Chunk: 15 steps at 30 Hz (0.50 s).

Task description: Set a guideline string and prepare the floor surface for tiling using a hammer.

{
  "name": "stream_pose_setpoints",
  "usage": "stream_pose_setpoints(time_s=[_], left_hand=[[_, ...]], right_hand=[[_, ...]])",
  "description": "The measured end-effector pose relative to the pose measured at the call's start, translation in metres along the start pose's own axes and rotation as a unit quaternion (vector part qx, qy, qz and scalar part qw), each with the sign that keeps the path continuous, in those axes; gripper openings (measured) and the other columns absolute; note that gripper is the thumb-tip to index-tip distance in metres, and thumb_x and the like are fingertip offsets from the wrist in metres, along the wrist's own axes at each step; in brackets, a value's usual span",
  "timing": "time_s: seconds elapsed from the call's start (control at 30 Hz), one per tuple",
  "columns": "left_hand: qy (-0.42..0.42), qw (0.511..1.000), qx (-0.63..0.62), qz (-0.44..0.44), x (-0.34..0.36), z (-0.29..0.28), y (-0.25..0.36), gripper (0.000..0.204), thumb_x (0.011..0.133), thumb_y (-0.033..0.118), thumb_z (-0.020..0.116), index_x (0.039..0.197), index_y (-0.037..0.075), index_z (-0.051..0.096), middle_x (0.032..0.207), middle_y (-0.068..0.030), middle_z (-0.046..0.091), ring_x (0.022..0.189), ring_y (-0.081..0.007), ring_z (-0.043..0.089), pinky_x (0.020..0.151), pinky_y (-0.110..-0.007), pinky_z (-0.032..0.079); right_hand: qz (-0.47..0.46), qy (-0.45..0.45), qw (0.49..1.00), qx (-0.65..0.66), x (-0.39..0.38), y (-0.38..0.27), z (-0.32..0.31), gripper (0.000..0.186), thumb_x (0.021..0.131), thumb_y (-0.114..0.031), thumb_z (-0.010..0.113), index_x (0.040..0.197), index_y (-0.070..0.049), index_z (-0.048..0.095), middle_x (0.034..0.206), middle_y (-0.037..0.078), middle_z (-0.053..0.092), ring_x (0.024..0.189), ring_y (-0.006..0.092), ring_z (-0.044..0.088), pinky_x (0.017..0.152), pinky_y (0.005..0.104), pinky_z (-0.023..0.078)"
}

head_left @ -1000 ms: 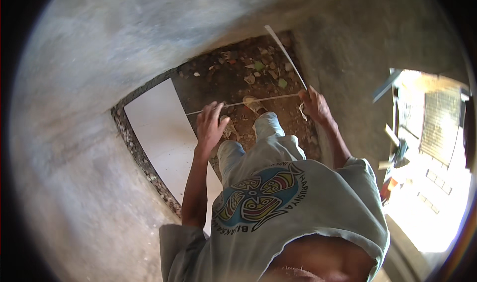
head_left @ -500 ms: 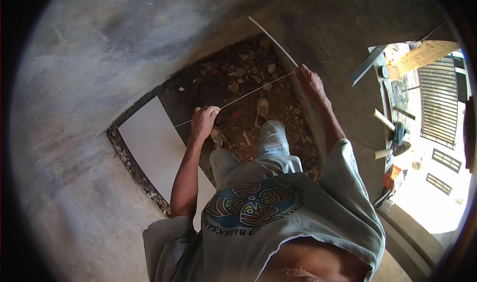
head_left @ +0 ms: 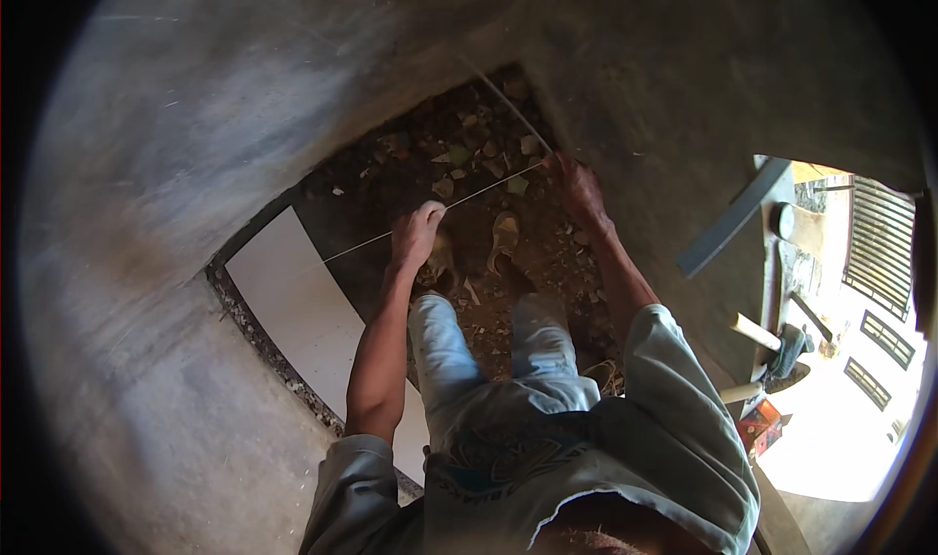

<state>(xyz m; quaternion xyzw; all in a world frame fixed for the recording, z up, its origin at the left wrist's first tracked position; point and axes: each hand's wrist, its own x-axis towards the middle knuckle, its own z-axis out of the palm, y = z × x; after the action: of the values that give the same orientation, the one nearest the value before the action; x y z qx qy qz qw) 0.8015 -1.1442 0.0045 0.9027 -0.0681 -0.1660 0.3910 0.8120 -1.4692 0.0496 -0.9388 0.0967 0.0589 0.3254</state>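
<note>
A thin pale cord-like line (head_left: 493, 185) runs straight from beside the white board (head_left: 298, 286), past my left hand, to my right hand. My left hand (head_left: 418, 234) is closed on it, fingers curled. My right hand (head_left: 578, 192) is closed around the lower end of a slim pale stick (head_left: 513, 108), which slants up and left toward the wall corner. Whether line and stick are one piece is hidden in the right fist. The board lies to the left of my left arm, long and flat, along the wall's foot.
Dark rubble ground (head_left: 459, 154) with stones lies between concrete walls (head_left: 244, 96). My shoes (head_left: 503, 237) stand on it. At the right, a bright opening has a grey plank (head_left: 733, 218), wooden-handled tools (head_left: 757, 332) and a red box (head_left: 762, 426) on its ledge.
My right hand and the stick have shifted left and slightly down in the picture. My left hand sits slightly right of before. The whole view has tilted, with the opening lower.
</note>
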Motion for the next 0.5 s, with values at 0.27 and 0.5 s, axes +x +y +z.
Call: stream_pose_setpoints(time_s=[0.27, 0.5], left_hand=[[-0.073, 0.997, 0.026, 0.008, 0.089, 0.081, -0.036, 0.018, 0.095, 0.022, 0.061, 0.107, 0.015, 0.071, 0.100, -0.0149, 0.072, 0.095, -0.0370, 0.069, 0.080, -0.047, 0.054], [-0.164, 0.985, -0.009, -0.051, 0.119, 0.188, -0.124, 0.026, 0.098, 0.026, 0.055, 0.117, 0.016, 0.069, 0.103, -0.0105, 0.073, 0.097, -0.0295, 0.070, 0.082, -0.041, 0.053]], right_hand=[[0.040, 0.094, 0.991, -0.089, 0.027, 0.107, 0.073, 0.033, 0.098, -0.036, 0.060, 0.103, -0.003, 0.060, 0.087, 0.025, 0.067, 0.088, 0.0464, 0.065, 0.073, 0.0536, 0.049], [0.120, 0.057, 0.989, -0.061, 0.066, 0.188, 0.144, 0.042, 0.098, -0.042, 0.060, 0.103, -0.001, 0.060, 0.082, 0.022, 0.068, 0.081, 0.0426, 0.067, 0.069, 0.0491, 0.051]])
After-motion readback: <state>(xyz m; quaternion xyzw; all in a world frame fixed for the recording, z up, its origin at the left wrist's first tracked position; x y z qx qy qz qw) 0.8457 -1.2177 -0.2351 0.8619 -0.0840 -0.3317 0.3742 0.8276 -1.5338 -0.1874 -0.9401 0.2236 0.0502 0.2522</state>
